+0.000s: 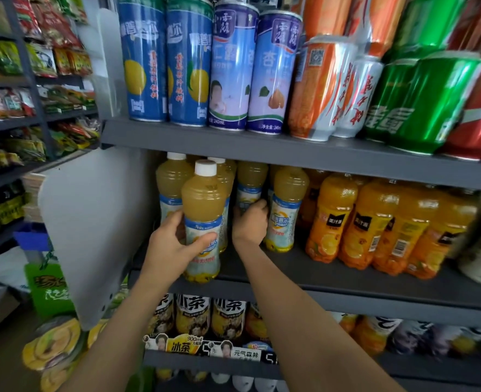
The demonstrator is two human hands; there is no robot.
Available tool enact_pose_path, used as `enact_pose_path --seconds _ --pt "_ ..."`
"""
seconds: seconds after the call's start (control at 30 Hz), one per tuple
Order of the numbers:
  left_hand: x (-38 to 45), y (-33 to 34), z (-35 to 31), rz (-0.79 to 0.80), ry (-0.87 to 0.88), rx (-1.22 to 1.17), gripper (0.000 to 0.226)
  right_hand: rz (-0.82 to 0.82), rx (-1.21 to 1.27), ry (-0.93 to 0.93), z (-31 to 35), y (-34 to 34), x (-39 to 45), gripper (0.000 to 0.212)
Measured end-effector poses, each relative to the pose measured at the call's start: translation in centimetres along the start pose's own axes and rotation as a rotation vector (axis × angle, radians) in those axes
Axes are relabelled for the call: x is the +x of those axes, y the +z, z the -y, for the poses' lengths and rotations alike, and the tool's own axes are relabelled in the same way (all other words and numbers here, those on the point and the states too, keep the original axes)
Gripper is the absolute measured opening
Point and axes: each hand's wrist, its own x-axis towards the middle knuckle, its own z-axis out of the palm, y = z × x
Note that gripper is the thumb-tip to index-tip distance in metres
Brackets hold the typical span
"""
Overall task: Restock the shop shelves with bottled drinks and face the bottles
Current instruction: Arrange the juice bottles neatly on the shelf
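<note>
My left hand (174,244) grips a yellow juice bottle with a white cap and pale blue label (204,205), standing at the front edge of the middle shelf (346,278). My right hand (250,222) reaches further in and curls round the lower part of another such bottle (250,182) in the second row. A third bottle of the same kind (286,205) stands just right of that hand. More of them stand behind at the left (171,179).
Orange juice bottles (375,222) fill the right of the middle shelf. Tall cans (233,66) line the upper shelf (262,148). Iced tea bottles (194,315) sit on the shelf below. A white side panel (92,222) bounds the left; snack racks (21,80) stand beyond.
</note>
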Motion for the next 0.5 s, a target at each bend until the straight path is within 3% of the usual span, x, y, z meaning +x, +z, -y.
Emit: enact_pose_path --seconds 0.13,0.23,0.37,0.43,0.5 --pt "0.0 0.0 -0.2 0.005 -0.019 -0.008 0.055 0.064 -0.012 -0.003 0.3 -0.3 0.1 0.045" --pt "0.0 0.0 -0.3 0.002 -0.025 0.021 0.046 0.085 -0.055 -0.073 0.4 -0.9 -0.8 0.060" --pt "-0.1 0.0 -0.8 0.004 -0.043 0.039 0.044 -0.168 0.050 -0.484 -0.8 -4.2 -3.9 0.052" --pt "-0.3 0.1 -1.1 -0.005 -0.058 0.034 0.044 -0.326 0.090 -0.486 -2.0 -6.2 -4.0 0.053" --pt "-0.5 0.4 -1.5 -0.007 -0.057 0.036 0.043 -0.339 0.103 -0.332 -3.1 -7.5 -3.3 0.065"
